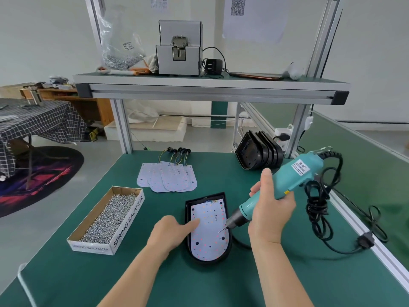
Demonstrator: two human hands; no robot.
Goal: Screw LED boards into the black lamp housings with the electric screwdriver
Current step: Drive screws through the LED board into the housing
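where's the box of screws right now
The box of screws sits on the green mat at lower left, left of the lamp housing under the left hand.

"SPRING BALANCER" reads on the screw box (124, 227) at 9 o'clock; the screwdriver (285, 185) label and QR sheet (254, 16) at 12 o'clock are illegible.

Bright, even, diffuse light; no harsh glare.
Soft short shadows fall on the counter (66, 273) under the left hand (170, 233) and right hand (271, 214). Wide-angle bowing curves the frame posts far above the hands. Slight softness overall; distant room left of the hands blurrier.
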